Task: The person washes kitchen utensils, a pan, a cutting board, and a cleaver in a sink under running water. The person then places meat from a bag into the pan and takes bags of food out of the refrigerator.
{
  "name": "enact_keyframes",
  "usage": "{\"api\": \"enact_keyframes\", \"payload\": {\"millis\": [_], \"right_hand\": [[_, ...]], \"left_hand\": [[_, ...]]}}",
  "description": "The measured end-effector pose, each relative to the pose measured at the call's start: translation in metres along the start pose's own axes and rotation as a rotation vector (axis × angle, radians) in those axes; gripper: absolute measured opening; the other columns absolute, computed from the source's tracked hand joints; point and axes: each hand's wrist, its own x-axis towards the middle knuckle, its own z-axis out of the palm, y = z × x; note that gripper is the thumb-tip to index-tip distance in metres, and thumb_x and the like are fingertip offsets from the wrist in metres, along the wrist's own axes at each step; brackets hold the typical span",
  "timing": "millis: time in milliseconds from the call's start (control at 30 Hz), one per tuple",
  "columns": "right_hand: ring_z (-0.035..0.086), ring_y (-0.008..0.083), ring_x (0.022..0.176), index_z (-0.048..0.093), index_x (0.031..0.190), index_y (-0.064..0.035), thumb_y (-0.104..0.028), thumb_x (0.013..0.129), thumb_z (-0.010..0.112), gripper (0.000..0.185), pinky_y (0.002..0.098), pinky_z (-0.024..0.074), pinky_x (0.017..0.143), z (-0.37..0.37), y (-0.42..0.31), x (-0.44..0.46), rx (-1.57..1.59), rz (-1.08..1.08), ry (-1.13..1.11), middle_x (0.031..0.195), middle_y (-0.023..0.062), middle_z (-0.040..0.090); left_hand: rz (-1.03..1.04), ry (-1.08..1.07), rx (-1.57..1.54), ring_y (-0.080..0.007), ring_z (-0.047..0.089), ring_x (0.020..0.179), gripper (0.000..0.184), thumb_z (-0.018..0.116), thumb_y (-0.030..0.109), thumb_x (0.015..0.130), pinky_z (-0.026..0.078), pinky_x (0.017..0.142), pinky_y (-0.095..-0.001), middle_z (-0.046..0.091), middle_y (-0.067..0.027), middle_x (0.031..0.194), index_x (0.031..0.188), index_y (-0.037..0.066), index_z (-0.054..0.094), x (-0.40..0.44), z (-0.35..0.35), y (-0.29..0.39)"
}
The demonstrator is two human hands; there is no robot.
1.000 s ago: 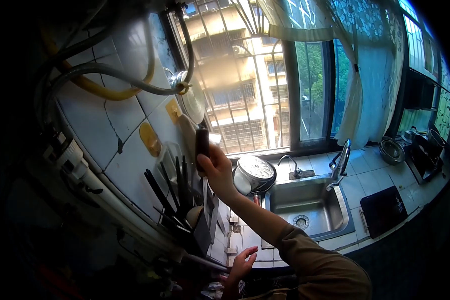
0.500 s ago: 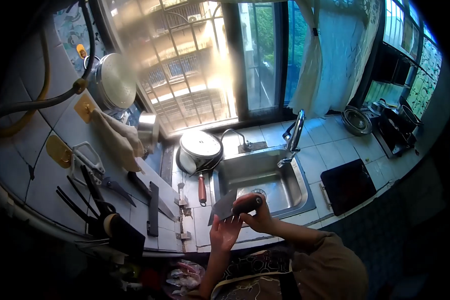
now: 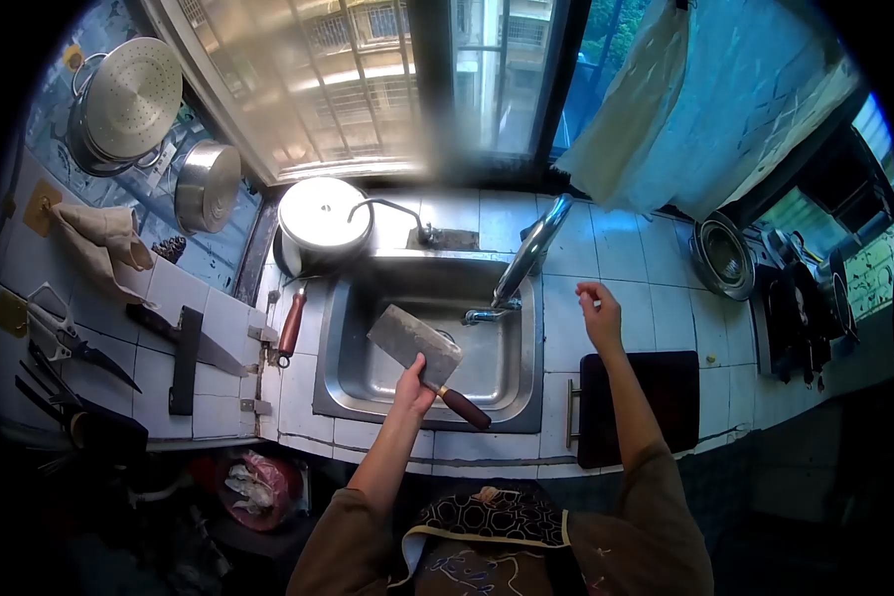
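A cleaver [image 3: 397, 336] with a broad grey blade and a dark reddish-brown handle is held over the sink [image 3: 330, 382]. My left hand [image 3: 415, 389] grips it by the blade near the handle, thumb on the upper face. The handle points down to the right, past the sink's front edge. My right hand [image 3: 602, 316] is raised right of the chrome faucet [image 3: 534, 250], apart from it. Its fingers are loosely bent, with nothing visible in them. A dark cutting board [image 3: 638, 409] with a metal handle lies below my right forearm.
A lidded pot [image 3: 325, 212] stands behind the sink's left corner. A red-handled utensil [image 3: 292, 326] lies left of the sink. Knives [image 3: 209, 348] hang on the left wall rack. Stacked metal bowls [image 3: 725, 256] and the stove [image 3: 805, 313] are at right.
My right hand has let go of the cleaver's handle and moved right, beyond the faucet. My left hand now holds the cleaver by its blade over the sink. The view has shifted.
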Motion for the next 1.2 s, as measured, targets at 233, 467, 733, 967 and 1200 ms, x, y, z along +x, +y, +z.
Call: {"api": "enact_keyframes", "payload": {"millis": [233,467,733,967,1200], "right_hand": [[0.058,0.0118,0.068,0.061,0.095,-0.0018,-0.017,0.085,0.051,0.021,0.0226,0.0462,0.06,0.053,0.064,0.16,0.277,0.348,-0.372,0.079,0.0062,0.061],[0.06,0.0132,0.054,0.06,0.085,0.0025,-0.014,0.084,0.049,0.02,0.0225,0.0489,0.049,0.098,0.073,0.197,0.181,0.523,-0.451,0.07,0.0114,0.063],[0.057,0.0113,0.055,0.056,0.098,-0.0023,-0.014,0.086,0.05,0.018,0.0197,0.0467,0.049,0.103,0.079,0.166,0.499,0.4,-0.074,0.073,0.0081,0.062],[0.056,0.0111,0.058,0.055,0.102,-0.0025,-0.015,0.087,0.046,0.022,0.0211,0.0481,0.052,0.141,0.032,-0.003,0.649,0.632,-0.175,0.073,0.0073,0.059],[0.016,0.0338,0.129,0.036,0.129,-0.0117,-0.024,0.086,0.043,0.045,0.0437,0.0121,0.104,0.216,-0.02,-0.029,-0.032,-0.322,-0.95,0.138,0.0181,0.023]], "left_hand": [[0.149,0.03,0.07,-0.0266,0.049,0.105,0.032,0.044,0.012,0.089,0.04,0.091,-0.042,0.048,-0.0132,0.112,0.117,0.0,0.038,0.013,0.018,-0.017],[0.13,0.11,0.128,-0.0228,0.052,0.1,0.026,0.049,0.01,0.087,0.043,0.087,-0.0376,0.052,-0.01,0.109,0.111,0.0,0.045,0.034,0.022,-0.018],[0.067,0.11,0.137,-0.0221,0.057,0.09,0.018,0.05,0.008,0.085,0.048,0.079,-0.0367,0.056,-0.0099,0.1,0.102,0.001,0.049,0.05,0.015,-0.021],[0.014,0.074,0.217,-0.0234,0.058,0.087,0.029,0.051,-0.006,0.076,0.051,0.073,-0.0362,0.055,-0.0119,0.098,0.104,0.001,0.045,0.051,0.015,-0.03],[0.011,0.009,0.339,-0.0196,0.059,0.083,0.029,0.051,-0.003,0.078,0.05,0.067,-0.0288,0.056,-0.0097,0.097,0.106,0.001,0.046,0.033,0.021,-0.019]]}}
